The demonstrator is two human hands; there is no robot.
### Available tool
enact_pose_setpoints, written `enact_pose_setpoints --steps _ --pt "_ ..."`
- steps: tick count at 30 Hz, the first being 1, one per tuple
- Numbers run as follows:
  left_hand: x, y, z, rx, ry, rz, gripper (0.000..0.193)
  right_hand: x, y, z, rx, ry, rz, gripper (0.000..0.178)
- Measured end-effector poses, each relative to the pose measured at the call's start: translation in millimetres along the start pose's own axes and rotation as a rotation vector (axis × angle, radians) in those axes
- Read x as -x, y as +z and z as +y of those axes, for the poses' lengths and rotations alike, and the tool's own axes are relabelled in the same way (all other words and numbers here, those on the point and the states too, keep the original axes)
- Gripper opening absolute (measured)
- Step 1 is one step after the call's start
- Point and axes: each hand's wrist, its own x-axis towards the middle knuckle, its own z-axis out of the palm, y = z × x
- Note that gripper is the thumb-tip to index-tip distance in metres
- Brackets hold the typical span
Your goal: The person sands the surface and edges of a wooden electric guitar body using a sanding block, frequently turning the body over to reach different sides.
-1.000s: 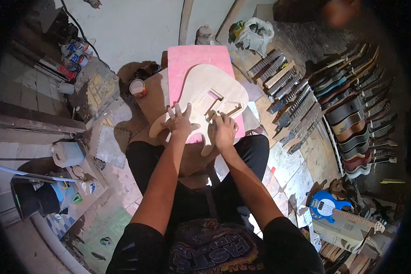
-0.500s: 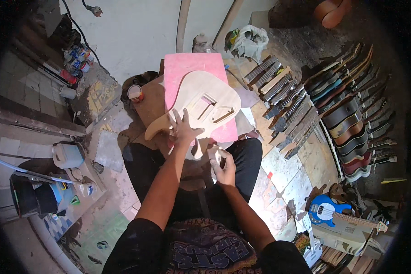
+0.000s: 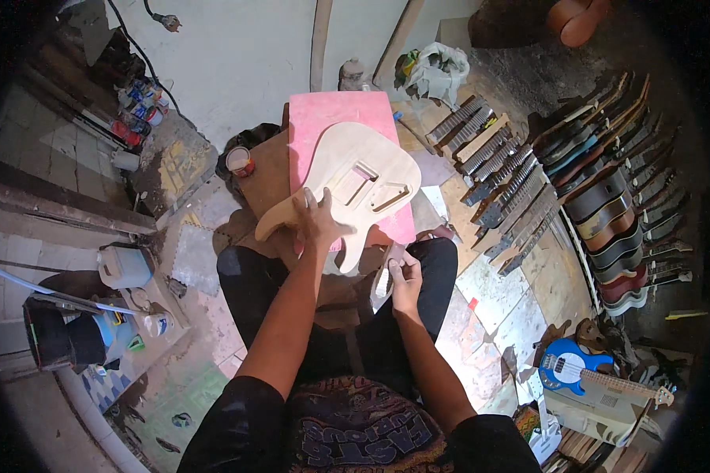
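An unfinished, pale wooden electric guitar body (image 3: 363, 169) with routed cavities lies on a pink board (image 3: 304, 118). Its two horns point toward me and reach past the board's near edge. My left hand (image 3: 319, 222) presses on it between the horns, fingers spread over the wood and thumb out to the right. Just right of the nearer horn, my right hand (image 3: 405, 285) is closed on a small, pale, dusty block (image 3: 382, 284), perhaps a sanding block. It is held above my lap, apart from the guitar body. Its far side is hidden.
A brown wooden bench (image 3: 264, 177) supports the board, with an open tin (image 3: 240, 162) on its left. Several guitar necks (image 3: 501, 173) lie in a row at right, beside racked guitars (image 3: 603, 229). A blue bass guitar (image 3: 569, 366) rests at lower right. Plastic containers (image 3: 125, 266) stand at left.
My right hand has shifted slightly right with the block, turning it so more of its pale face shows. My left hand remains on the guitar body. The whole view has shifted slightly.
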Motion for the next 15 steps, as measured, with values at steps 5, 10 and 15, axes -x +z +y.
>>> enact_pose_setpoints --steps 5,10,15 --pt "2 -6 2 -0.021 0.011 0.033 0.143 1 4 4 0.03 -0.045 -0.038 0.032" --pt "13 -27 32 -0.126 -0.019 -0.092 0.14 -2 -3 14 0.018 -0.053 -0.024 0.034" --pt "2 -28 16 -0.065 -0.079 0.001 0.138 2 7 13 0.039 -0.009 -0.064 0.035"
